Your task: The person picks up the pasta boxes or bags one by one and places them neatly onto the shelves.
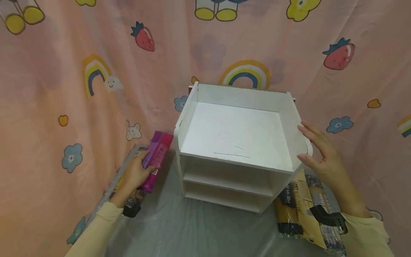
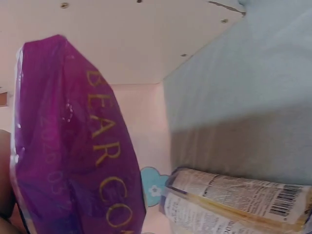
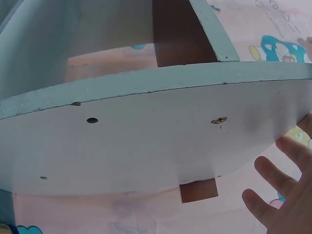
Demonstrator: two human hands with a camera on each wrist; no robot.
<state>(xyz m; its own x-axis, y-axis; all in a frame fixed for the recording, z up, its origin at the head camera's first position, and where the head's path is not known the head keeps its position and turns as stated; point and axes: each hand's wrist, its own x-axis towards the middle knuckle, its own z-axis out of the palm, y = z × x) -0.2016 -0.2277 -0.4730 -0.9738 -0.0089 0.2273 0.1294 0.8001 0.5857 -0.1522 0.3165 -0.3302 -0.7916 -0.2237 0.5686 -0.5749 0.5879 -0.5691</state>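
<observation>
The left hand (image 1: 136, 174) clamps its grip on a purple packet (image 1: 159, 150) near the left edge of the counter (image 1: 160, 225), beside the white shelf (image 1: 237, 132); the right hand (image 1: 327, 162), fingers apart, is at its right edge. Picking up seems underway; the next move likely calls for clearing the shelf.

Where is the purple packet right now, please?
In the head view, the purple packet is in the left hand, just left of the white shelf.
</observation>
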